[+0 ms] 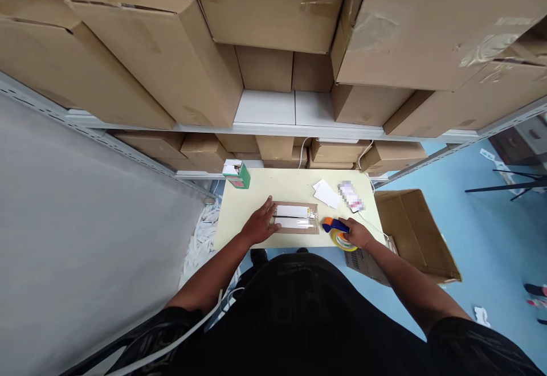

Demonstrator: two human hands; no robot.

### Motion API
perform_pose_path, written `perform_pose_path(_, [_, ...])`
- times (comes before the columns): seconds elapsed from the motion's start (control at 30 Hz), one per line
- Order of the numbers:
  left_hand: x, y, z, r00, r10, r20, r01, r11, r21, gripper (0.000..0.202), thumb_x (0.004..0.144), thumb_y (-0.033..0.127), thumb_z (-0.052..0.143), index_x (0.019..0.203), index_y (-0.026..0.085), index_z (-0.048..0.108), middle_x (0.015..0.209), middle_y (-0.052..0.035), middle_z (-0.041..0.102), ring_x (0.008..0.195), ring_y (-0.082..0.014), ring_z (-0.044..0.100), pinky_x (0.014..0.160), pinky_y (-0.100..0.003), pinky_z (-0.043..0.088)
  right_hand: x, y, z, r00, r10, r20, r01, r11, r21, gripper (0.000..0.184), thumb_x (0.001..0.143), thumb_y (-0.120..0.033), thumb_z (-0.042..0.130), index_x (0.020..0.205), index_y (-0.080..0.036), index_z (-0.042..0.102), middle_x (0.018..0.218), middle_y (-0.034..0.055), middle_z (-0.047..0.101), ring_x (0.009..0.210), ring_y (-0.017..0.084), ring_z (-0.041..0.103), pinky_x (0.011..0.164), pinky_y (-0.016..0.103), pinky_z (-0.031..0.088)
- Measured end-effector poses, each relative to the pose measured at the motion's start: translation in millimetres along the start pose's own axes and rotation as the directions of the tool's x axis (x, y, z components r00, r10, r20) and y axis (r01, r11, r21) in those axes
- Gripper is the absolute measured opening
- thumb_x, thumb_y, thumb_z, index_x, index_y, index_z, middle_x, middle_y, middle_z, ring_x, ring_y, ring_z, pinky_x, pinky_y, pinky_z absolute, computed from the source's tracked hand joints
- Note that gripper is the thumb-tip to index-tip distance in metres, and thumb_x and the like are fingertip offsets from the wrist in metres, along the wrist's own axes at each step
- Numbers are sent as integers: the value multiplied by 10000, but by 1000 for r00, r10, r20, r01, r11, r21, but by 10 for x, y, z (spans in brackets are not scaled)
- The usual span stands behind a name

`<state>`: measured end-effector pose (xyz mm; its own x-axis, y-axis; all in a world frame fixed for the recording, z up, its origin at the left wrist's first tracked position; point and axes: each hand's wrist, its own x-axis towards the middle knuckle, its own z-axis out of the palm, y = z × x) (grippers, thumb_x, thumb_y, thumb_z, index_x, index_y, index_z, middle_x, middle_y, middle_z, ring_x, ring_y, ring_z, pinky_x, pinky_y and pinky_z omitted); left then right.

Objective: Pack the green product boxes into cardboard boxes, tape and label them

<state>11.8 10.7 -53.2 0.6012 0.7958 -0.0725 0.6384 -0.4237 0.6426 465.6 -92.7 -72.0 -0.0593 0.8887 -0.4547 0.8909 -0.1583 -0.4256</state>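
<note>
A flat piece of cardboard [294, 231] lies on the small cream table [265, 181], with two white strips and a dark line between them on top. Shiny clear tape covers its right end. My left hand [258, 223] rests on the cardboard's left edge, thumb and fingers spread apart. To the right, my right hand [358, 233] is closed around a blue and orange tape dispenser [335, 225] carrying a yellowish roll of tape. The dispenser sits just off the cardboard's right end, near the table's front edge.
A green and white box [236, 175] stands at the table's back left. White papers [327, 193] and a blurred phone-like item [351, 196] with a cable lie at the right. Shelves of cartons [273, 5] rise behind; a large open carton [416, 231] is on the right.
</note>
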Motion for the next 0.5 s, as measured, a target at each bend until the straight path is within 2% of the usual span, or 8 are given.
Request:
perform_pose_path(0.1, [-26, 1, 85, 995, -51, -86, 31, 976, -218, 718, 1039, 544, 417, 1654, 218, 242, 1755, -108, 47, 1604, -279, 166, 1268, -448, 275, 41, 35, 159, 992, 119, -32, -113, 981, 160, 660, 870, -320, 596, 1521, -235, 529, 1384, 99, 658, 1195, 279, 649, 1030, 380, 491])
perform_pose_path(0.17, [-8, 27, 139, 963, -188, -191, 116, 935, -336, 689, 1054, 519, 376, 1654, 212, 235, 1751, -110, 96, 1606, -262, 160, 1274, -440, 262, 132, -3, 215, 984, 174, -45, -163, 969, 186, 620, 869, -347, 602, 1479, -239, 578, 1336, 91, 678, 1200, 274, 643, 1040, 379, 483])
perform_pose_path(0.23, [41, 63, 156, 892, -390, -231, 268, 864, -426, 713, 1034, 514, 425, 1644, 186, 259, 1726, -146, 194, 1563, -281, 293, 1248, -443, 315, 232, -62, 229, 979, 199, -51, -193, 976, 97, 586, 862, -373, 613, 1432, -237, 624, 1293, 102, 676, 1206, 278, 627, 1046, 376, 468])
perform_pose_path(0.3, [100, 97, 123, 826, -544, -148, 425, 774, -470, 696, 1009, 524, 466, 1594, 159, 374, 1641, -181, 384, 1444, -310, 482, 1191, -457, 392, 303, -130, 208, 973, 228, -39, -228, 974, 2, 544, 855, -399, 625, 1372, -241, 672, 1266, 117, 664, 1214, 299, 607, 1034, 388, 465])
perform_pose_path(0.33, [122, 110, 93, 814, -575, -87, 474, 743, -473, 656, 1005, 535, 464, 1542, 158, 461, 1566, -181, 493, 1373, -320, 554, 1159, -463, 423, 319, -171, 190, 968, 247, -41, -248, 968, -30, 537, 845, -417, 639, 1351, -244, 685, 1265, 126, 658, 1221, 319, 594, 1025, 405, 467])
perform_pose_path(0.43, [131, 148, -3, 842, -539, 16, 488, 748, -449, 554, 1008, 559, 423, 1355, 189, 648, 1344, -137, 695, 1268, -333, 631, 1104, -462, 461, 305, -378, 135, 944, 269, -189, -275, 961, -5, 559, 828, -467, 654, 1331, -224, 685, 1313, 156, 632, 1271, 371, 543, 1039, 460, 451])
perform_pose_path(0.5, [88, 182, -42, 870, -494, 3, 444, 780, -441, 533, 1006, 546, 419, 1333, 199, 657, 1324, -120, 710, 1272, -329, 627, 1103, -453, 459, 270, -624, 117, 927, 259, -271, -214, 959, 185, 531, 888, -517, 574, 1312, -216, 682, 1287, 145, 652, 1247, 338, 567, 1039, 439, 459])
